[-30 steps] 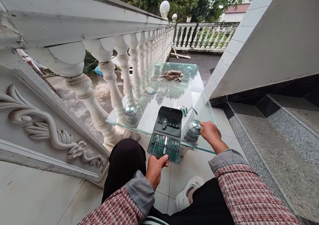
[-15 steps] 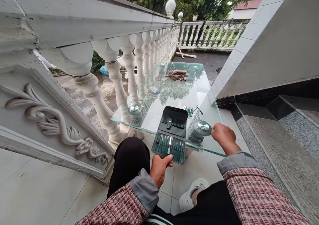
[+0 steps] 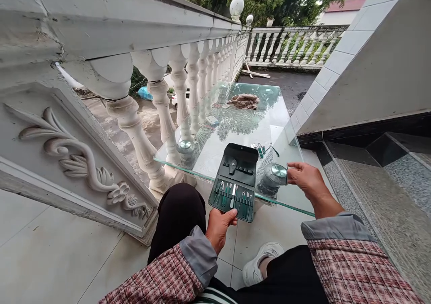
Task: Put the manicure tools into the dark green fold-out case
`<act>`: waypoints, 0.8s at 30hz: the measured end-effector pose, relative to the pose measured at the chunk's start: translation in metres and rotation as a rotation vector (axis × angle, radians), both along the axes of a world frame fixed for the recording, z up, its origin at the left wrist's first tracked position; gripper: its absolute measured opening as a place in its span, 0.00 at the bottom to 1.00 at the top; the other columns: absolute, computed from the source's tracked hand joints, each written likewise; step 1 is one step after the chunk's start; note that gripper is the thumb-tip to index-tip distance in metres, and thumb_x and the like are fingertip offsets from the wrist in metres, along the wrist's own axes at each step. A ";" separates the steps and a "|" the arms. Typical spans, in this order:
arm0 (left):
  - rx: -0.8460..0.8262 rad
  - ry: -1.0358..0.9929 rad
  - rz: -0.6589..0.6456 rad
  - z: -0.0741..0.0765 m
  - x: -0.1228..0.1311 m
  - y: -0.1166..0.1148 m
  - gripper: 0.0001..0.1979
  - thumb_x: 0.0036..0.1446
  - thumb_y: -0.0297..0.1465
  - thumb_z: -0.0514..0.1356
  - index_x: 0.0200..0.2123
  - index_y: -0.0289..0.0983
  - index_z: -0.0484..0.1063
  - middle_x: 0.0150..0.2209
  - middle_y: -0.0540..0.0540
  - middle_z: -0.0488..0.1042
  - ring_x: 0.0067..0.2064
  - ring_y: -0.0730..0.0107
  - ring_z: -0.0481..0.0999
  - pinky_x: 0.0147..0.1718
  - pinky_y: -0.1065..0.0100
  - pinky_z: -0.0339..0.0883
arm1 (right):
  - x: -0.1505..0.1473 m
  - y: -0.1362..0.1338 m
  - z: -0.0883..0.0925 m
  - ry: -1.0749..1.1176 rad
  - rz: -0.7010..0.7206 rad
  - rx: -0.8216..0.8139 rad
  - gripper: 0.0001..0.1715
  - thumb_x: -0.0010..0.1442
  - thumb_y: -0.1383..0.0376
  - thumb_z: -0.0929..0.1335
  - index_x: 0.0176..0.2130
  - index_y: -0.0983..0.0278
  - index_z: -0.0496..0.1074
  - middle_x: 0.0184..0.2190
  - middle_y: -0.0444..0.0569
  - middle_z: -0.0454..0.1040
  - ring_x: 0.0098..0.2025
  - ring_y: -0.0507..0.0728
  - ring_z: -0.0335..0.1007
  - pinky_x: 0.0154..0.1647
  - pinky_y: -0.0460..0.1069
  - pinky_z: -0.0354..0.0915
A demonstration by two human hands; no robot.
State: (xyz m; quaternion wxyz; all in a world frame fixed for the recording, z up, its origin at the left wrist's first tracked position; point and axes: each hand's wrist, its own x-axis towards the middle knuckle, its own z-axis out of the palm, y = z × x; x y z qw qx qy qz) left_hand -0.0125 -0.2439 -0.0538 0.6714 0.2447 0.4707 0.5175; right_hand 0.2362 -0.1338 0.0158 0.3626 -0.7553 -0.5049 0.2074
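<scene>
My left hand (image 3: pixel 220 226) grips the lower edge of an open dark green case (image 3: pixel 235 180), thumb on top. Several slim tools, one with a pale blade (image 3: pixel 233 195), sit in loops in its lower half; a dark, rounded tool (image 3: pixel 232 166) is in the upper half. My right hand (image 3: pixel 305 178) is over the near right part of the glass table (image 3: pixel 215 149), beside a round metal disc (image 3: pixel 279 170). Its thumb and index finger are close together at something thin and dark, too small to name. Small metal and green tools (image 3: pixel 261 150) lie on the glass beyond the case.
A brown cloth (image 3: pixel 244 101) and a small light blue packet (image 3: pixel 212 121) lie farther back on the table. A white balustrade (image 3: pixel 131 129) runs along the left. Stone steps (image 3: pixel 367 174) rise at the right. My knee (image 3: pixel 182 209) is below the near table edge.
My right hand has turned, and its index finger now points left toward the disc instead of being curled in. The whole view has shifted slightly, with the case still in my left hand.
</scene>
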 end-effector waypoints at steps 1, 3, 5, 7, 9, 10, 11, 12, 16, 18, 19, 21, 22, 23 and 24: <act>0.001 0.001 -0.001 0.000 0.000 0.000 0.18 0.34 0.34 0.70 0.29 0.30 0.73 0.25 0.48 0.71 0.24 0.75 0.68 0.23 0.72 0.64 | -0.009 -0.003 0.003 0.053 0.019 -0.002 0.19 0.45 0.68 0.63 0.39 0.69 0.71 0.25 0.49 0.73 0.25 0.52 0.69 0.25 0.47 0.68; 0.005 0.002 -0.004 -0.001 0.001 0.000 0.17 0.35 0.34 0.70 0.29 0.30 0.73 0.25 0.48 0.71 0.24 0.75 0.68 0.23 0.72 0.63 | -0.028 -0.013 0.009 0.157 0.071 -0.012 0.18 0.45 0.68 0.63 0.38 0.68 0.72 0.23 0.46 0.71 0.23 0.50 0.67 0.25 0.46 0.68; 0.008 0.003 -0.006 -0.002 0.001 0.000 0.18 0.35 0.34 0.70 0.29 0.30 0.73 0.25 0.48 0.71 0.24 0.75 0.68 0.23 0.72 0.63 | -0.047 -0.026 0.016 0.354 0.145 -0.025 0.17 0.42 0.68 0.64 0.35 0.68 0.72 0.20 0.43 0.67 0.21 0.49 0.63 0.23 0.45 0.67; 0.008 0.007 -0.006 -0.003 0.001 0.000 0.17 0.35 0.34 0.70 0.29 0.30 0.73 0.25 0.48 0.71 0.24 0.75 0.68 0.23 0.72 0.63 | -0.066 -0.038 0.021 0.531 0.195 -0.071 0.14 0.39 0.68 0.65 0.31 0.67 0.72 0.18 0.41 0.65 0.20 0.47 0.60 0.21 0.44 0.65; 0.007 0.013 -0.005 -0.004 0.001 0.000 0.17 0.35 0.34 0.70 0.28 0.30 0.72 0.24 0.48 0.71 0.24 0.75 0.68 0.23 0.72 0.63 | -0.082 -0.048 0.022 0.608 0.245 -0.113 0.11 0.38 0.67 0.66 0.28 0.66 0.71 0.17 0.40 0.63 0.19 0.47 0.60 0.21 0.45 0.64; 0.008 0.014 -0.006 -0.004 0.001 0.000 0.17 0.36 0.34 0.70 0.28 0.31 0.72 0.24 0.48 0.71 0.24 0.75 0.68 0.23 0.73 0.63 | -0.088 -0.051 0.021 0.626 0.271 -0.121 0.10 0.39 0.66 0.66 0.26 0.66 0.70 0.17 0.40 0.63 0.20 0.48 0.60 0.21 0.45 0.64; 0.009 0.014 -0.009 -0.005 0.001 0.000 0.17 0.36 0.34 0.70 0.29 0.31 0.72 0.24 0.48 0.71 0.23 0.76 0.68 0.23 0.73 0.63 | -0.092 -0.052 0.019 0.631 0.296 -0.123 0.09 0.39 0.65 0.66 0.26 0.66 0.69 0.18 0.40 0.64 0.21 0.48 0.61 0.21 0.45 0.65; 0.010 0.013 -0.011 -0.005 0.001 0.000 0.17 0.36 0.34 0.70 0.29 0.31 0.72 0.25 0.49 0.71 0.23 0.76 0.68 0.23 0.73 0.63 | -0.096 -0.053 0.017 0.627 0.316 -0.117 0.09 0.39 0.64 0.66 0.25 0.65 0.69 0.18 0.41 0.64 0.22 0.49 0.62 0.22 0.45 0.65; 0.012 0.011 -0.020 -0.004 0.000 0.000 0.19 0.35 0.35 0.70 0.31 0.31 0.73 0.25 0.49 0.71 0.23 0.76 0.68 0.23 0.73 0.62 | -0.101 -0.045 0.006 0.569 0.301 -0.069 0.10 0.41 0.64 0.65 0.29 0.64 0.66 0.20 0.40 0.65 0.24 0.50 0.64 0.22 0.45 0.65; 0.014 0.012 -0.021 -0.004 0.000 0.001 0.18 0.35 0.35 0.70 0.30 0.31 0.72 0.26 0.49 0.71 0.23 0.76 0.68 0.22 0.73 0.62 | -0.102 -0.040 0.001 0.547 0.269 -0.051 0.16 0.42 0.65 0.65 0.35 0.63 0.65 0.19 0.39 0.64 0.22 0.50 0.63 0.21 0.45 0.65; 0.015 0.012 -0.021 -0.004 0.000 0.001 0.18 0.35 0.35 0.70 0.30 0.31 0.72 0.26 0.48 0.71 0.23 0.76 0.68 0.22 0.73 0.62 | -0.102 -0.037 -0.002 0.536 0.263 -0.047 0.19 0.42 0.66 0.64 0.38 0.62 0.64 0.19 0.38 0.64 0.22 0.50 0.63 0.21 0.45 0.64; 0.017 0.011 -0.017 -0.003 0.000 0.001 0.19 0.35 0.35 0.70 0.30 0.31 0.72 0.26 0.48 0.71 0.23 0.76 0.68 0.22 0.73 0.62 | -0.104 -0.034 -0.007 0.512 0.269 -0.049 0.21 0.42 0.67 0.64 0.40 0.62 0.63 0.19 0.38 0.64 0.21 0.50 0.64 0.21 0.45 0.64; 0.018 0.009 -0.016 -0.003 0.000 0.001 0.19 0.35 0.35 0.70 0.31 0.31 0.72 0.26 0.48 0.71 0.24 0.76 0.68 0.22 0.73 0.62 | -0.106 -0.033 -0.010 0.498 0.277 -0.054 0.20 0.42 0.67 0.64 0.39 0.62 0.64 0.19 0.38 0.64 0.21 0.50 0.64 0.20 0.45 0.64; 0.018 0.008 -0.016 -0.003 0.000 0.001 0.20 0.34 0.36 0.70 0.31 0.31 0.72 0.26 0.48 0.71 0.24 0.76 0.68 0.22 0.73 0.62 | -0.107 -0.032 -0.012 0.484 0.284 -0.060 0.18 0.43 0.67 0.64 0.38 0.62 0.64 0.20 0.38 0.65 0.21 0.50 0.65 0.20 0.45 0.64; 0.018 0.006 -0.016 -0.002 0.001 0.000 0.20 0.34 0.36 0.70 0.31 0.31 0.72 0.26 0.48 0.71 0.24 0.76 0.68 0.22 0.73 0.62 | -0.108 -0.032 -0.014 0.469 0.290 -0.065 0.17 0.43 0.67 0.64 0.37 0.62 0.64 0.20 0.38 0.65 0.21 0.50 0.65 0.20 0.45 0.64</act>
